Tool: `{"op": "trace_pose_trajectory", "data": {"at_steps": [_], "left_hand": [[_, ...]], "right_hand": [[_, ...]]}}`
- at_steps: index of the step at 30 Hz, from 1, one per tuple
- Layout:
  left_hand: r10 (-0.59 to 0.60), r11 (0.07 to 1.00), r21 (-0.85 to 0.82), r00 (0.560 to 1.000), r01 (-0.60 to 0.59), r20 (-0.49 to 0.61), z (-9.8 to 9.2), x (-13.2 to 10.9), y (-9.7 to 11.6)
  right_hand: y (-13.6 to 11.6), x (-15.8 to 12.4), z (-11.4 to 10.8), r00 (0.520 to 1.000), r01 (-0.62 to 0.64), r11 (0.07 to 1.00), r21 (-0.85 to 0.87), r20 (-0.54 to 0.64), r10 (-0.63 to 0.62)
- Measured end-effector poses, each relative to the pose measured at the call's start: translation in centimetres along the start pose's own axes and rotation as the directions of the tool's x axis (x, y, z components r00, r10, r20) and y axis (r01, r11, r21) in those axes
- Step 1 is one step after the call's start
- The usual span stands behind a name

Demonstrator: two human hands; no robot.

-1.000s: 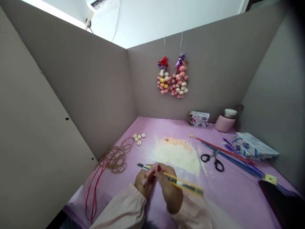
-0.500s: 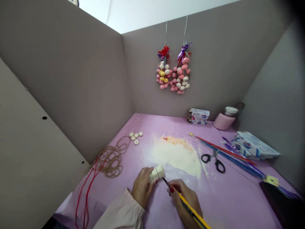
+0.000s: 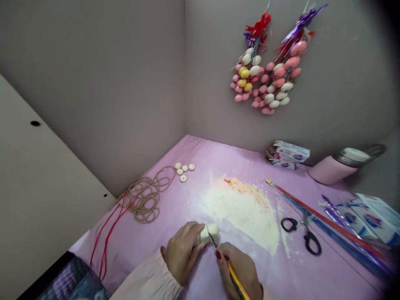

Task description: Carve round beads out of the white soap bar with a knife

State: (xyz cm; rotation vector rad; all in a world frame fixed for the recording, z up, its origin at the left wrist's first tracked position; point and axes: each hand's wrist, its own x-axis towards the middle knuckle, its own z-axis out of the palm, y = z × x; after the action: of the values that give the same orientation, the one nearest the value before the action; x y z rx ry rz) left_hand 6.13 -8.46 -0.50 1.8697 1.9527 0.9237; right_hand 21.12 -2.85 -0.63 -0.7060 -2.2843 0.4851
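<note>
Left hand (image 3: 184,252): clamps grooved white block (image 3: 213,231) on pink table (image 3: 137,246), well inside left edge
Right hand (image 3: 240,266): grips craft knife (image 3: 238,284); light strokes should keep the cut clean

Head-worn view, forward and down

white block (image 3: 213,230) part-hid by L hand (image 3: 183,249), knife hndl (image 3: 238,283) cut off @ btm edge

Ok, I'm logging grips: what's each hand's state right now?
Left hand: closed, holding the white, scored, rounded block.
Right hand: closed, holding the slim yellow-and-black craft knife.
</note>
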Motion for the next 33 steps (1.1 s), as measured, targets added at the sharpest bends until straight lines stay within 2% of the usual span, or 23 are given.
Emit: {"op": "trace_pose_trajectory", "data": {"at_steps": [3,7,10,18,25,33], "left_hand": [[-0.014,1.0,0.016,1.0,0.014,-0.002,0.0,0.1,0.1],[-0.03,1.0,0.009,1.0,0.029,0.008,0.1,0.2,0.2],[-0.041,0.999,-0.016,0.999,0.042,0.032,0.0,0.3,0.3],[-0.063,0.997,-0.035,0.998,0.064,0.032,-0.4,0.4,0.6],[-0.039,0.998,-0.043,0.999,0.039,-0.007,-0.1,0.4,0.3],[-0.044,0.997,-0.055,0.999,0.044,-0.006,0.2,0.5,0.1]], "right_hand": [[0.1,-0.3,0.6,0.999,0.047,0.999,0.016,0.002,-0.047],[-0.1,-0.8,1.6,0.995,0.053,0.998,0.019,-0.08,-0.052],[-0.2,-0.9,1.9,0.994,0.057,0.998,0.027,-0.096,-0.055],[0.3,-0.9,1.2,1.0,0.023,1.0,-0.003,0.014,-0.023],[0.4,-1.4,0.3,0.987,-0.155,0.988,0.026,0.047,0.154],[0.7,-0.1,0.2,0.991,-0.06,0.998,0.03,0.124,0.056]]}}
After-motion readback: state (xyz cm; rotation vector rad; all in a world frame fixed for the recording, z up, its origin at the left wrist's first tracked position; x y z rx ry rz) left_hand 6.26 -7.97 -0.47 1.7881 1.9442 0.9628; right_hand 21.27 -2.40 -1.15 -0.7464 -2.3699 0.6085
